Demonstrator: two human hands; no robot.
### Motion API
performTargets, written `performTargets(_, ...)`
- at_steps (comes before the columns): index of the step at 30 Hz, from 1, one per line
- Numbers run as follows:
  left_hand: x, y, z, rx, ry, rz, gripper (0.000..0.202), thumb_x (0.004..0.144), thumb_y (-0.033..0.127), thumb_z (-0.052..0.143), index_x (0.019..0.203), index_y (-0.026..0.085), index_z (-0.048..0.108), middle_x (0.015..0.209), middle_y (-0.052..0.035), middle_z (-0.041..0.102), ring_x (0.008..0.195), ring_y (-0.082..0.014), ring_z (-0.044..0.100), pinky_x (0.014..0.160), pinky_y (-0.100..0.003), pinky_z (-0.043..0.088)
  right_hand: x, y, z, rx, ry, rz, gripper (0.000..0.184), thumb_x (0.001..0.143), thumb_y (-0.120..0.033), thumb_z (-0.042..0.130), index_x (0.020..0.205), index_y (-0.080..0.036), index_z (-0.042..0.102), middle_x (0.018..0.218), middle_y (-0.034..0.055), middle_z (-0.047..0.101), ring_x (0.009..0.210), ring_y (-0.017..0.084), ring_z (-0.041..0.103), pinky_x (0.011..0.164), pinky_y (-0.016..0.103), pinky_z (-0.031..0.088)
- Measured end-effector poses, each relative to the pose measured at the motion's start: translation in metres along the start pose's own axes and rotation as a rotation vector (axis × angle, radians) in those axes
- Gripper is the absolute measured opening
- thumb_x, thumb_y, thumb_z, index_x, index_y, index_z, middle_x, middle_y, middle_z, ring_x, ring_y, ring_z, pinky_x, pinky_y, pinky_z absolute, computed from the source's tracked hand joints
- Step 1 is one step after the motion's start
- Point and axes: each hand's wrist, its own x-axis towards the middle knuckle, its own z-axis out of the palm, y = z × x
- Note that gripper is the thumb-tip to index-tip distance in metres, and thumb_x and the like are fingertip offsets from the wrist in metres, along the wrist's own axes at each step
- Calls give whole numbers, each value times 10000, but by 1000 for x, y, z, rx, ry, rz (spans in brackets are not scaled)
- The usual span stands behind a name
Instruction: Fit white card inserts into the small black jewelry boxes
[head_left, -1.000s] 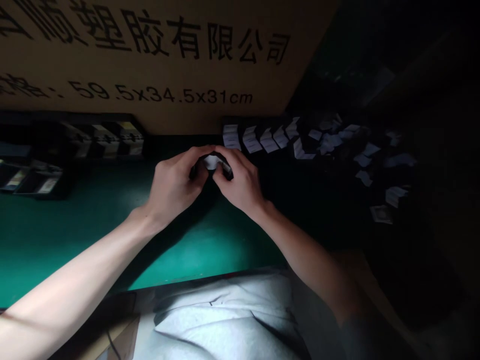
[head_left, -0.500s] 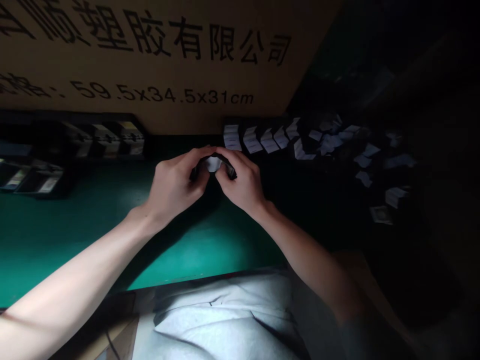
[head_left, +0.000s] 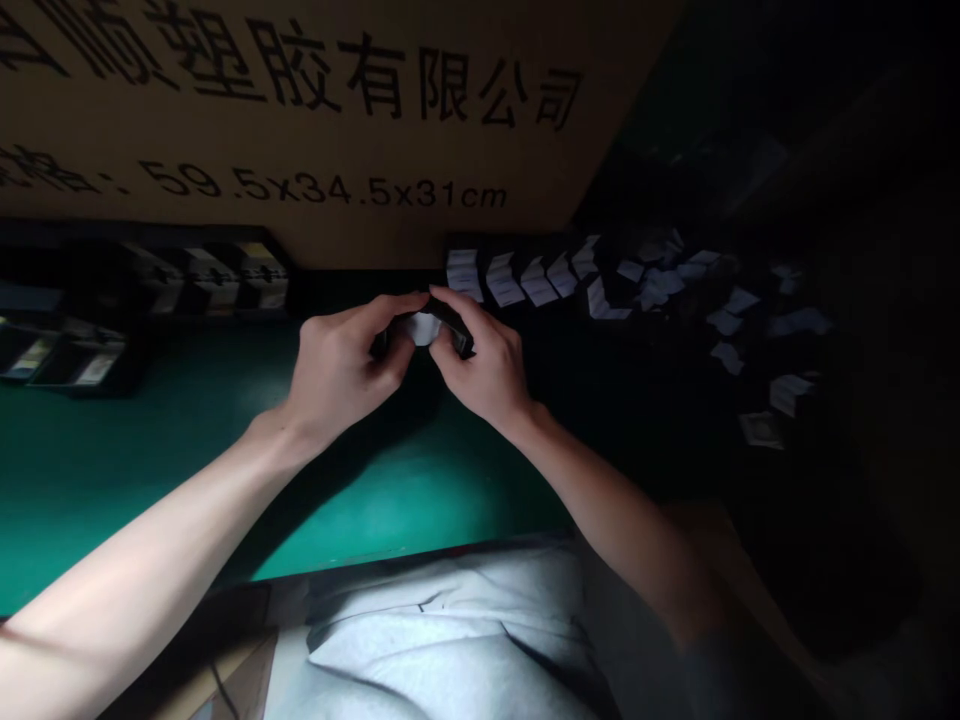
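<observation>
My left hand (head_left: 341,360) and my right hand (head_left: 484,360) meet over the green table, fingers curled round one small dark object. A white folded paper (head_left: 424,329) shows between the two thumbs, on or in that object. My fingers cover most of it, so its full shape is hidden; its dark edge (head_left: 468,346) shows beside my right thumb. The left hand grips its left side and the right hand its right side. Both index fingertips nearly touch at the top.
Behind stands a big printed cardboard box (head_left: 360,140). Dark open boxes holding papers (head_left: 262,285) line the left back. Several folded white papers (head_left: 502,280) stand in a row at right, with loose ones (head_left: 660,285) scattered beyond. The green tabletop (head_left: 390,500) ends at my lap.
My left hand has shifted slightly to the left, and the right index finger has lifted a little. Both hands keep hold of the dark object; the surroundings look the same.
</observation>
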Motion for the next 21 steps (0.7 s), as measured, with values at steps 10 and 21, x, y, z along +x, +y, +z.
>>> performTargets(10,20,-23,3,-537,158,-469,391,1001,367,587,1321,175,706,1201,-57,762,1054,-235,708,884,-376,660,11,16,-14,-3,87,45,300,1080,-337,399,1139,-221,669,993,53,745,840,152,688,791,293,596)
performTargets(21,34,-26,3,-1081,92,-737,439,881,168,521,1295,285,610,1552,11,580,1400,-248,556,975,-445,659,8,20,-4,-162,-134,25,101,930,-209,625,911,-204,724,950,68,731,962,228,637,882,370,552)
